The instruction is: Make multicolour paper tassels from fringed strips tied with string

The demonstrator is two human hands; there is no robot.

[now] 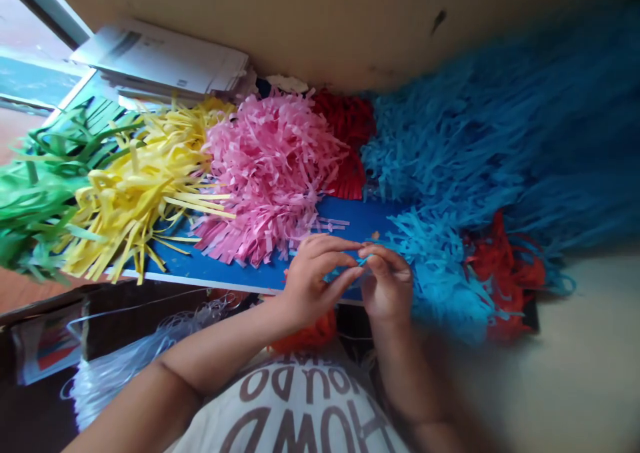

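My left hand (313,276) and my right hand (386,281) meet at the front edge of a blue table (220,266). Their fingertips pinch together on a small strip of blue fringed paper (364,260). Just right of my hands lies a heap of blue paper fringe (440,273). A pink paper pompom (273,173) lies just behind my left hand.
A yellow pompom (135,186) and green fringe (40,186) lie to the left. Red fringe (350,140) sits by the wall and more red fringe (500,266) at the right. A stack of papers (160,60) stands at the back left. Clear plastic string (125,360) sits below the table.
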